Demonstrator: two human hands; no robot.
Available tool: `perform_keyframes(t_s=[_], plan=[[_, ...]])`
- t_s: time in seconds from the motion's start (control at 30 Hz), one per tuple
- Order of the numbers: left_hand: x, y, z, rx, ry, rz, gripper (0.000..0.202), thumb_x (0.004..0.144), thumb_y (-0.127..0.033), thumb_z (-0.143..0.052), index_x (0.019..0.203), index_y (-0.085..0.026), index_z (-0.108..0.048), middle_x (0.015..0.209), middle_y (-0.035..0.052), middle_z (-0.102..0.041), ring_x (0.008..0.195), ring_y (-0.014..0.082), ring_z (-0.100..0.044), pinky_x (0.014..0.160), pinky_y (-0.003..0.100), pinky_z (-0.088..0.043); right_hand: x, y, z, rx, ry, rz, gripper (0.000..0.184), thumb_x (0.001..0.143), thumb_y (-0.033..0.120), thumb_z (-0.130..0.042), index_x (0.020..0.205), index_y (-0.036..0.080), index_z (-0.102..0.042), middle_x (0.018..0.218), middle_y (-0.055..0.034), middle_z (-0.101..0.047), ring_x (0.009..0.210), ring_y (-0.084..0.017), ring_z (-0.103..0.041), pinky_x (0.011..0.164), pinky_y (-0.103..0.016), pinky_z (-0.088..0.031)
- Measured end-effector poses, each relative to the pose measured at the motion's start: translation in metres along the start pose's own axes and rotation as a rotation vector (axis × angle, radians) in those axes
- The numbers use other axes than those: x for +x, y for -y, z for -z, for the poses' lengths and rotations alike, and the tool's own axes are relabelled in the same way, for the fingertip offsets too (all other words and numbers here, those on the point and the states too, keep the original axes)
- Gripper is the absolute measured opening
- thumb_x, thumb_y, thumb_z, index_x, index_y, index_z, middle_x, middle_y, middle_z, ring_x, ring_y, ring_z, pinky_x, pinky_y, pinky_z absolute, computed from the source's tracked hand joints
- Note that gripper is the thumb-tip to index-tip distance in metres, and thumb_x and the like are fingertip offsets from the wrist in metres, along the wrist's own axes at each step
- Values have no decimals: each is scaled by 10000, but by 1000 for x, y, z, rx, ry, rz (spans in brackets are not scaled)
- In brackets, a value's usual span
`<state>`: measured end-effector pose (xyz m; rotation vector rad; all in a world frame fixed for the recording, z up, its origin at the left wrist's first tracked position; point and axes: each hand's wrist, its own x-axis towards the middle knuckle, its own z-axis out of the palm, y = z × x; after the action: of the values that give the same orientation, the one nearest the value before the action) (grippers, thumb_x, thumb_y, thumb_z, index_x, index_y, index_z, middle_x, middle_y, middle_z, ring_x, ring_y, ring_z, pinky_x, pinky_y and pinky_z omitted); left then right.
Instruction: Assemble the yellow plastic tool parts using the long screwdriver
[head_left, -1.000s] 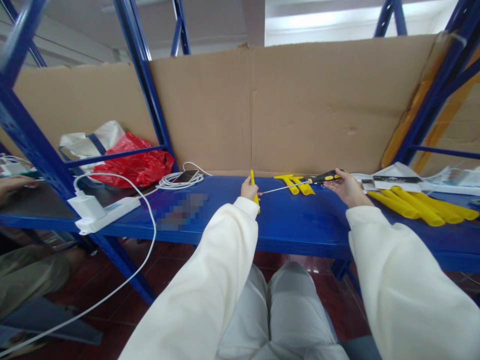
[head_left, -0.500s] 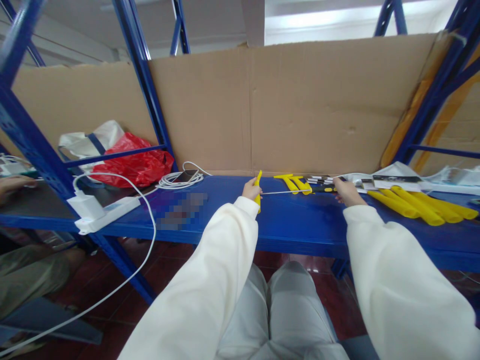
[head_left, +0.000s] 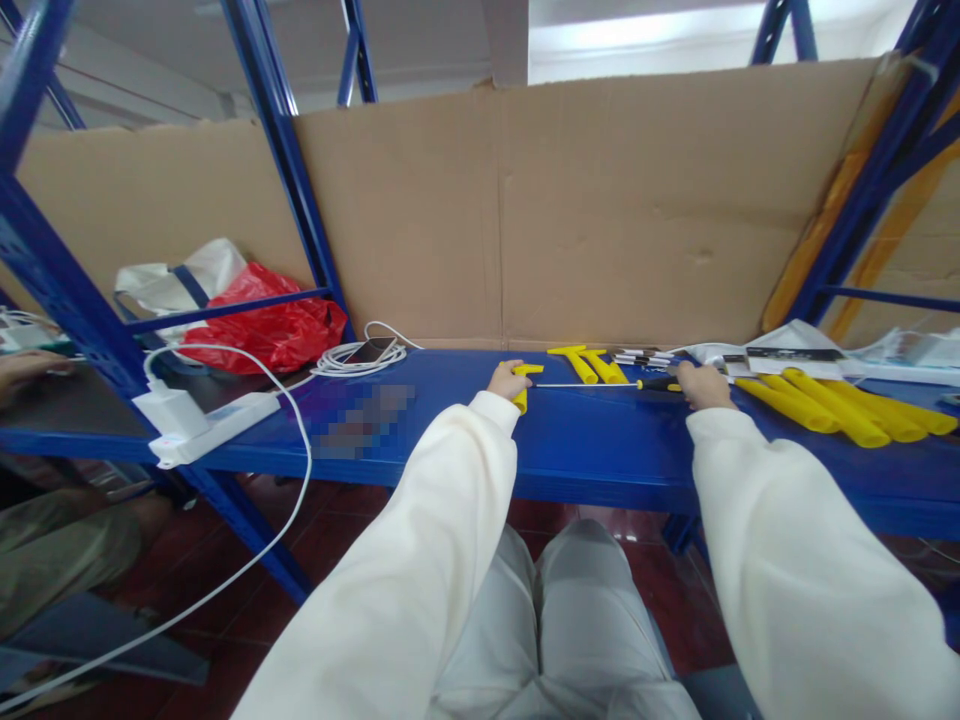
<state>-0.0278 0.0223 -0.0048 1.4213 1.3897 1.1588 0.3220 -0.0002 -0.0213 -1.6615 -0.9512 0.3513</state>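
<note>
The left hand (head_left: 510,380) was closed around a yellow handle (head_left: 522,403), its short crossbar pointing right above the fingers, just over the blue table (head_left: 585,450). The right hand (head_left: 703,385) was curled shut around the black grip of a screwdriver (head_left: 658,384), whose thin shaft lay nearly level and ran left to the handle; whether the tip touched or entered it could not be told. Between the hands, behind the shaft, two yellow T-pieces (head_left: 576,363) lay side by side on the table near the cardboard (head_left: 600,220). Small black and white parts (head_left: 643,358) sat just right of them, and several yellow tubes (head_left: 844,408) lay together right of the right hand. At the left were a coiled white cable (head_left: 352,362) with a phone (head_left: 373,351) on it, a red bag (head_left: 274,320) and a white power strip (head_left: 225,428). Farther left, another person's hand (head_left: 34,370) rested over a dark surface.
</note>
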Motion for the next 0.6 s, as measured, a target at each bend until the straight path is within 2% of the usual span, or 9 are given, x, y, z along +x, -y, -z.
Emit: perform_keyframes(t_s=[0.07,0.13,0.23,0.33,0.47,0.53,0.6], plan=[[2,2,-1,13,-1,-17,726,713,42,-769,1423,-95,-704,1403,205,-744,1167,279,-742,938,331,-589,-2,3,0,-137,-92,-33,138,840,218,-704,727,249,-632,527,-37,-468,890,-376,-740,947,-563,-582],[4,3,-1,21,1,-25,733,693,26,-796,1411,-99,-713,1369,198,-762,1161,284,-743,948,343,-589,-5,5,0,-187,-124,-52,139,834,209,-714,724,240,-635,553,-61,-509,922,-387,-743,942,-568,-583],[4,4,-2,41,-3,-25,747,674,12,-832,1403,-106,-718,1371,198,-761,1141,283,-755,926,327,-592,-6,6,2,-198,-131,-56,116,839,253,-743,756,238,-664,576,-71,-553,842,-364,-742,856,-527,-610],[3,5,-2,69,2,-17,762,679,15,-842,1418,-112,-704,1355,195,-767,1124,287,-769,896,310,-597,-5,5,5,-191,-129,-57,80,838,297,-761,805,256,-702,559,-42,-541,731,-324,-720,791,-493,-621],[1,6,-5,74,-6,-18,768,715,63,-807,1450,-96,-653,1351,207,-763,1139,277,-768,909,302,-590,-4,3,6,-220,-166,-124,127,812,290,-786,753,264,-677,527,-29,-506,698,-321,-706,771,-495,-615],[1,6,-7,57,-15,-9,755,723,66,-813,1440,-93,-640,1346,208,-759,1145,271,-768,912,293,-585,-1,0,7,-219,-162,-137,175,785,277,-803,719,268,-642,511,-18,-484,710,-326,-708,756,-493,-611],[1,7,-9,34,-18,5,755,714,55,-845,1422,-100,-636,1333,202,-759,1133,270,-774,910,292,-582,1,-4,8,-86,-68,-75,237,756,234,-808,683,274,-586,491,0,-440,720,-329,-707,727,-476,-602]])
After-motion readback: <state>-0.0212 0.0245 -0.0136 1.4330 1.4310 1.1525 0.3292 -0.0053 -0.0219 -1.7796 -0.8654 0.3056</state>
